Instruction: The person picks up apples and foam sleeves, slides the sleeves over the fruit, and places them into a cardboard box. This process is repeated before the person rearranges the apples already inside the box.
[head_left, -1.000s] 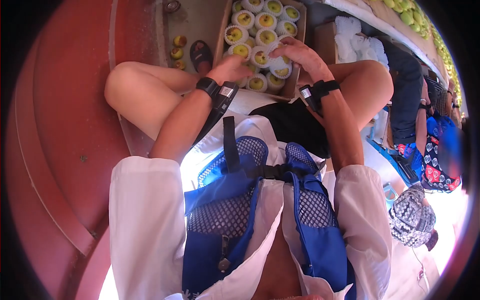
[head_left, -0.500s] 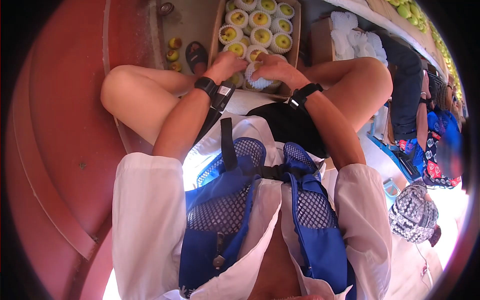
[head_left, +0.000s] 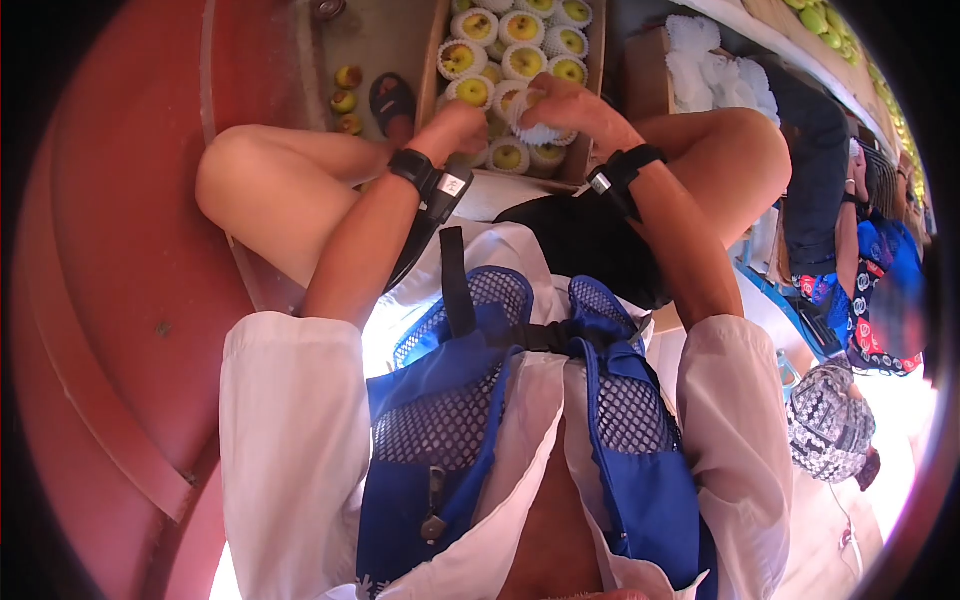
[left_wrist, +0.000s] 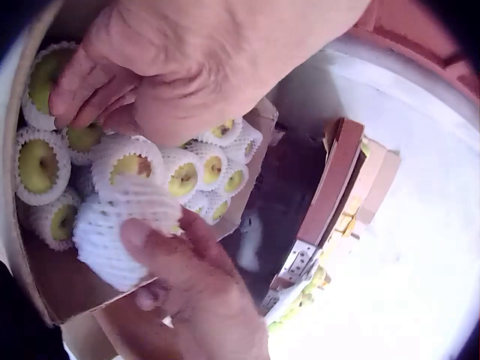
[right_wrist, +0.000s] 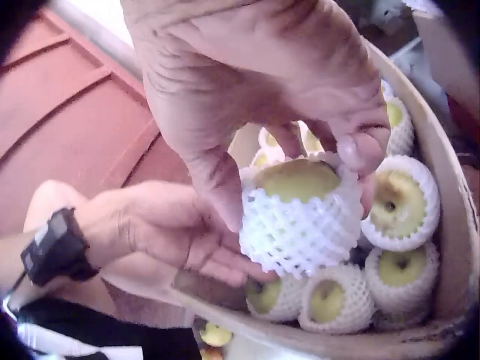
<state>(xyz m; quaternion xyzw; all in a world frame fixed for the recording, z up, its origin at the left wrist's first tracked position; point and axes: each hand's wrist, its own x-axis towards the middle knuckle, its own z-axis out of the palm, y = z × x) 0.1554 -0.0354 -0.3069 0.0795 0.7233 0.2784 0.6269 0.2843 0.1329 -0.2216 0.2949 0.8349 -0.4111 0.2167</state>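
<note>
- Tan open-top cardboard box (head_left: 434, 60) sat btwn the person's bent bare knees; near rim ran just this side of both hands, long walls ran fwd.
- Rm inside was tight: rows of yellow-green round fruit in white foam-net sleeves (head_left: 525, 62) were packed close beyond the hands. Bare inner cardboard showed at one corner, L wrist view.
- Rm above the rows looked free; narrow gap btwn hands.
- Bare R hand (head_left: 578, 112) reached in over the R wall; bare L hand (head_left: 460, 132) was near the L wall, w/ black strapped wrist unit (head_left: 440, 185) back on the near side of the rim.
- R grip: thumb + fingers clamped on opp. sides of one yellow-green fruit in white foam net (right_wrist: 296, 217). Held pc was over the near end of the box, above the packed fruit.
- Sleeve mouth faced up twd the R palm, bare fruit skin visible in it; fingers sat around the upper part, net bulged out below them.
- L grip: fingers apart from thumb, extended, nothing held; lay just beside/below the held pc in R wrist view. Contact w/ it or w/ the packed fruit: can't tell.
- Outside R wall: white foam sleeves in a heap (head_left: 700, 65).
</note>
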